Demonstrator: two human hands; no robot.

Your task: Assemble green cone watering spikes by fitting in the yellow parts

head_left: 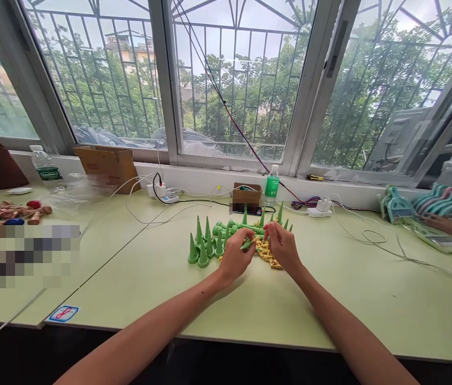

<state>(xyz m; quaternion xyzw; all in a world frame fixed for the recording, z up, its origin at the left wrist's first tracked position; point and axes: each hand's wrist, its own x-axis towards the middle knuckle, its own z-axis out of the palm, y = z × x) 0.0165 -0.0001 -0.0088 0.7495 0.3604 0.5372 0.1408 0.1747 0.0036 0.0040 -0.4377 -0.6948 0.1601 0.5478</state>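
Note:
My left hand (237, 256) is closed around a green plastic spike (245, 244), whose pointed end shows between the fingers. Close beside it, my right hand (285, 248) has thumb and fingers pinched together; what they hold, if anything, is too small to make out. Several green cone-shaped spikes (203, 254) stand upright on the table to the left, with others behind my hands. Green ribbed pieces (220, 229) lie behind the left hand. Small yellow plastic parts (265, 254) form a loose pile under and between my hands.
A small cardboard box (246, 199) and a green-labelled bottle (273, 183) stand at the back. White cables (386, 251) run across the right side. Teal hanger-like items (442, 200) lie at the far right near another person's arm (450, 230). Wooden toys (13, 213) lie left.

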